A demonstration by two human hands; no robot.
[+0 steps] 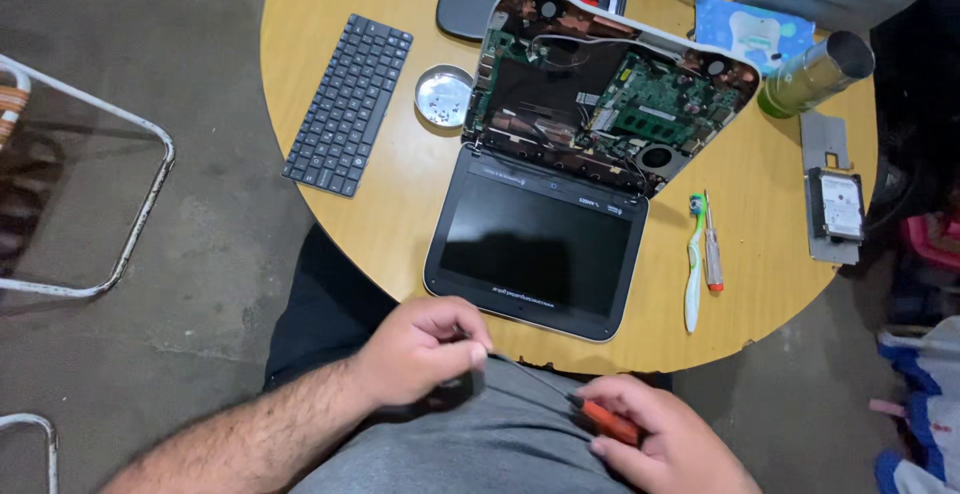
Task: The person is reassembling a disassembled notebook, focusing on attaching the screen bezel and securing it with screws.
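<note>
Over my lap, my right hand (668, 438) grips the orange handle of a screwdriver (603, 419). Its thin shaft runs up-left to my left hand (423, 350), whose fingers pinch the tip. Both hands are just below the front edge of the round wooden table (410, 199). On the table lies an opened laptop (580, 164): its dark screen faces up near me, and its exposed green circuit board sits farther back.
A detached black keyboard (348, 104) and a small round metal dish (443, 96) lie left of the laptop. To its right are a toothbrush (693, 264), a second small screwdriver (712, 249), a hard drive (837, 204) and a green can (815, 74). A metal chair frame (130, 224) stands at left.
</note>
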